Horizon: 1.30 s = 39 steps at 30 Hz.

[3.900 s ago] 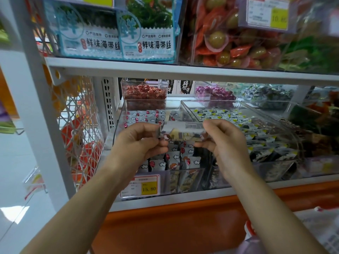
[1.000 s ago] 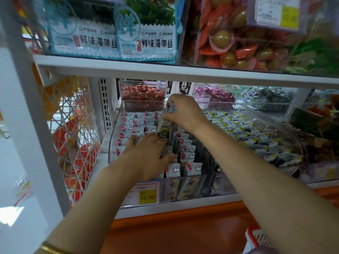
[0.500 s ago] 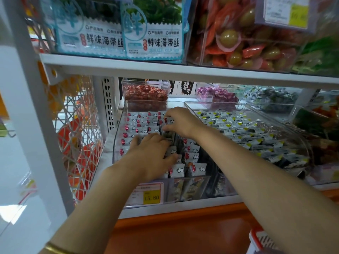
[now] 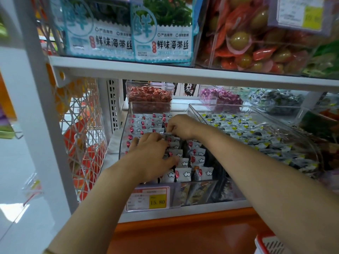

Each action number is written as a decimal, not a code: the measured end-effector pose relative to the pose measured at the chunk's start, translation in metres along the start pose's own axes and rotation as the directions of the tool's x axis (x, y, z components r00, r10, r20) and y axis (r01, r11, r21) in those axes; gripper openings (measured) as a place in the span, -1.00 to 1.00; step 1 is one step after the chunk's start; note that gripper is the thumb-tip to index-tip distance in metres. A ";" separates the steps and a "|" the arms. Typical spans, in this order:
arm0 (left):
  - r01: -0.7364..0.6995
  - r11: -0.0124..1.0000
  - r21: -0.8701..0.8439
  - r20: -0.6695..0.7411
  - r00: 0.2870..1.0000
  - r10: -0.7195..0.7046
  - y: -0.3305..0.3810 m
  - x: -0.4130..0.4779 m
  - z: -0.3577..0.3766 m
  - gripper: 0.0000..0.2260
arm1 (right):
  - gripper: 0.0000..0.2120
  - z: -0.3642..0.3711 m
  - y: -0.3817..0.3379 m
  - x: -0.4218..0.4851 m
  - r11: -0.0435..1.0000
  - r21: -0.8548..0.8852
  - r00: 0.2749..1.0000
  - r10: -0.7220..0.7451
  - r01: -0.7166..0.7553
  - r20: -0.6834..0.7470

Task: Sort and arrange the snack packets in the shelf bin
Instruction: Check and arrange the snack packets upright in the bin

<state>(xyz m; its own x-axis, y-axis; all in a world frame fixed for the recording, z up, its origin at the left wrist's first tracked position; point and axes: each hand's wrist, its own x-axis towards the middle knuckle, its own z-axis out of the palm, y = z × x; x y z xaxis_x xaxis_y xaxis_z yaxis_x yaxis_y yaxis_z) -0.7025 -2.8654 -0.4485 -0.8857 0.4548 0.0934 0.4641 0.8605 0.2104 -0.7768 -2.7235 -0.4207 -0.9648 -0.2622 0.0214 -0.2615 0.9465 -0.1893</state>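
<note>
Head view: my left hand lies flat, fingers straight, on the small white cloud-printed snack packets standing in the clear plastic shelf bin. Just behind it, my right hand curls down, pinching one packet in the rows.

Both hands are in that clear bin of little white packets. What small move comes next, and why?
Probably the right hand slots the packet it pinches down into the row: the left hand lies flat on the neighbouring packets, seemingly holding a gap.
</note>
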 end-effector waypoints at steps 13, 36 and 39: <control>-0.004 1.000 -0.022 -0.018 1.000 0.004 -0.003 -0.003 -0.003 -0.49 | -0.80 0.003 0.013 0.028 0.984 -0.148 0.965 0.061 -0.101 -0.254; -0.013 0.515 -0.857 -0.204 0.927 -0.316 0.011 -0.027 -0.013 -0.83 | -0.93 0.002 -0.002 -0.131 0.113 0.948 0.819 0.480 0.298 -0.315; -0.007 0.329 -0.944 -0.130 0.927 -0.352 0.011 -0.030 -0.012 -0.80 | -0.95 0.004 0.000 -0.141 -0.108 0.945 0.870 0.435 0.307 -0.233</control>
<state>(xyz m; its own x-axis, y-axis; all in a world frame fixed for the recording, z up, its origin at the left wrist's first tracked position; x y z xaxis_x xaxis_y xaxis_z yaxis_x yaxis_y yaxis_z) -0.6711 -2.8721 -0.4369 -0.9863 0.0892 0.1387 0.1446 0.0634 0.9875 -0.6406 -2.6870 -0.4274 -0.9597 0.2278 0.1648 -0.2404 -0.3609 -0.9011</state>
